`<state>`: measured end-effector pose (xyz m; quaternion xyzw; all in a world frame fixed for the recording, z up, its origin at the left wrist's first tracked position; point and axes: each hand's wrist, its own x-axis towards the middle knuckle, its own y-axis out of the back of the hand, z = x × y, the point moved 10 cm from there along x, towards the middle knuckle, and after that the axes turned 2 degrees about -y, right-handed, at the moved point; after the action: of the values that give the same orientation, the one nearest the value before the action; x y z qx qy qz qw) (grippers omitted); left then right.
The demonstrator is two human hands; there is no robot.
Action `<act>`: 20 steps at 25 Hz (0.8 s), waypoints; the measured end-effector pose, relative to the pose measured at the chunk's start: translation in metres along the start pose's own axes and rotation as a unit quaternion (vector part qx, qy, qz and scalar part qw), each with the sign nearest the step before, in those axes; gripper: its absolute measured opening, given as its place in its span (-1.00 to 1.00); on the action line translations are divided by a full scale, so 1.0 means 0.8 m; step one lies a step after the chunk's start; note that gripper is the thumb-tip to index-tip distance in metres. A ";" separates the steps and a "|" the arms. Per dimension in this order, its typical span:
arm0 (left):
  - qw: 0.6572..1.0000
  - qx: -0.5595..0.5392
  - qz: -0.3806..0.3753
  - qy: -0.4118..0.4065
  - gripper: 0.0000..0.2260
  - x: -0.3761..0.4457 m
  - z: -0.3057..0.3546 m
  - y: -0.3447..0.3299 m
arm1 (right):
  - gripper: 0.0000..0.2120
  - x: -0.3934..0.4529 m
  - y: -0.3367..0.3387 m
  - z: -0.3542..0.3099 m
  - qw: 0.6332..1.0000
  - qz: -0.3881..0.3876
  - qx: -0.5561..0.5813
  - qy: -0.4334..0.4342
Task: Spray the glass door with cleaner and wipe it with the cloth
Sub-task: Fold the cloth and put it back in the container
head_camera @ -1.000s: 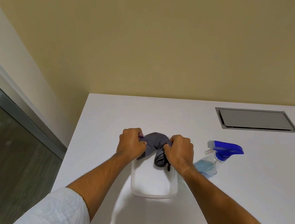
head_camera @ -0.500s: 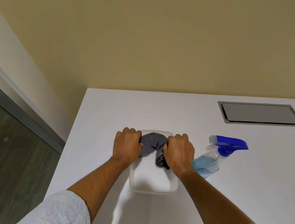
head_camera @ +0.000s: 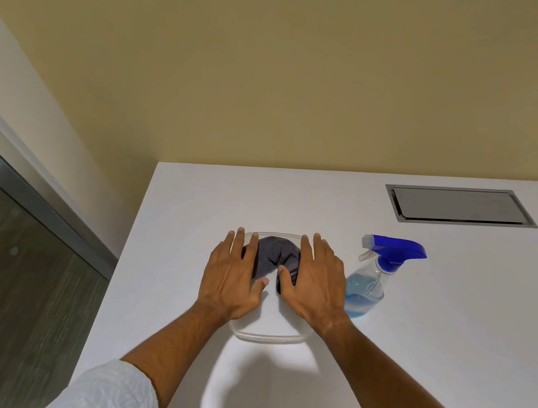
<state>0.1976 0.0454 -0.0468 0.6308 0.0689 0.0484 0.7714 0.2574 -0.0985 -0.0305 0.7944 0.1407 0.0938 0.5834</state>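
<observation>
A grey cloth (head_camera: 273,256) lies bunched in the far end of a clear plastic container (head_camera: 268,337) on the white table (head_camera: 188,227). My left hand (head_camera: 233,278) is spread flat over the container's left side, fingers apart, holding nothing. Over the right side my right hand (head_camera: 316,286) is spread the same way, its thumb touching the cloth. A clear spray bottle (head_camera: 368,287) with blue liquid and a blue trigger head stands just right of my right hand. The glass door (head_camera: 2,270) with a grey metal frame is at the left.
A metal cable hatch (head_camera: 457,205) is set flush in the table at the back right. A beige wall rises behind the table. Grey carpet shows below the table's near edge, with a shoe tip at the bottom.
Both hands were fists gripping and twisting the cloth over the container; now they have let go and are spread open, and the cloth lies in the container.
</observation>
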 end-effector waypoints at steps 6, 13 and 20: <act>0.999 -0.003 0.021 -0.033 -0.23 -0.026 0.042 0.008 | -0.32 -0.045 0.023 0.005 0.996 0.036 0.071 0.035; 0.996 -0.065 0.010 -0.064 -0.28 -0.041 0.108 0.001 | -0.63 -0.106 0.080 0.039 0.970 0.151 0.147 0.123; 0.980 -0.189 -0.042 -0.046 -0.39 -0.025 0.168 -0.031 | -0.73 -0.114 0.084 0.148 0.968 0.152 0.195 0.043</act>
<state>0.1999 -0.0930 -0.0441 0.4722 0.0488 -0.0010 0.8801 0.2158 -0.2542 -0.0006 0.9002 0.0587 0.1860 0.3895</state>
